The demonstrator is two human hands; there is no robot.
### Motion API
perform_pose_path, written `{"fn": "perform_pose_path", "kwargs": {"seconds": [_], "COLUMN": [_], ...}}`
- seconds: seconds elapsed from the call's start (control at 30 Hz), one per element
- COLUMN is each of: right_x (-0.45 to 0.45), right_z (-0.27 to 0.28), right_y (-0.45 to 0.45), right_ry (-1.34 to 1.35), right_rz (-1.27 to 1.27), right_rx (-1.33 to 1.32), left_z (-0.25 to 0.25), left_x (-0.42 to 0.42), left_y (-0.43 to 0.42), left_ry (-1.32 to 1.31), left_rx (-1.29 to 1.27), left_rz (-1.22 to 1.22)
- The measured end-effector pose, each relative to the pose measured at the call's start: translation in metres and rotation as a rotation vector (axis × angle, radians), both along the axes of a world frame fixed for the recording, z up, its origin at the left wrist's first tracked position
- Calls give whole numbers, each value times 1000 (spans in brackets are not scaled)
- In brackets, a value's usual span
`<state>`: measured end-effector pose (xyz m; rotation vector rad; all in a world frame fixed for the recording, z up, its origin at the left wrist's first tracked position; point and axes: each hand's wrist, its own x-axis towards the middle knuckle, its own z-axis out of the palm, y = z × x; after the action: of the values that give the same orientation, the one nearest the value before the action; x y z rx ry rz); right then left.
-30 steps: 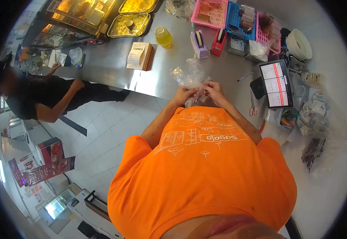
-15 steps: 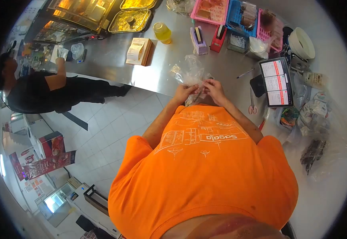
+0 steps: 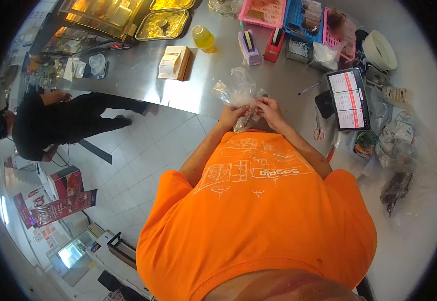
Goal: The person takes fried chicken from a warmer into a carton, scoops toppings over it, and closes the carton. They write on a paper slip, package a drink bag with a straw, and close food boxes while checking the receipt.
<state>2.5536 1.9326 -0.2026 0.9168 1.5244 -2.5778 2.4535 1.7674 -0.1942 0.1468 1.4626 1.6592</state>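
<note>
A clear plastic bag (image 3: 239,85) is held close to my body at the counter's edge, its loose plastic spreading away from me. My left hand (image 3: 234,115) is closed on the bag from the left. Opposite it, my right hand (image 3: 269,110) pinches the bag with bent fingers. Part of the bag hangs below the hands against the orange shirt (image 3: 258,200). What the bag contains is too small to make out.
On the steel counter (image 3: 128,75) stand a box with a paper slip (image 3: 174,62), a yellow cup (image 3: 203,39), a purple tape dispenser (image 3: 249,48) and a red one (image 3: 274,44). Scissors (image 3: 318,131) and a tablet (image 3: 347,100) lie rightward. A co-worker (image 3: 43,123) stands at left.
The co-worker at the left has drawn back from the counter and turned, the arm no longer reaching onto it. My hands stay on the bag with barely any movement.
</note>
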Motion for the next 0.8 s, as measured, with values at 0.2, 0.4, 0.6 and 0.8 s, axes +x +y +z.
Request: {"fn": "perform_pose_path", "kwargs": {"seconds": [0.2,0.4,0.6,0.8], "right_x": [0,2,6,1], "right_z": [2,-6,-1,-6], "right_y": [-1,0,-8,-14], "right_ry": [-2,47,94,41], "right_rz": [48,14,157,-132], "right_rx": [72,8,480,-19], "left_z": [-11,-7,-11,-14], "left_x": [-1,0,-4,-19], "left_y": [-4,-1,-5,-4], "left_ry": [-8,13,-11,46], "left_rx": [-31,1,-46,-84], "left_rz": [-31,-22,-49,-146]}}
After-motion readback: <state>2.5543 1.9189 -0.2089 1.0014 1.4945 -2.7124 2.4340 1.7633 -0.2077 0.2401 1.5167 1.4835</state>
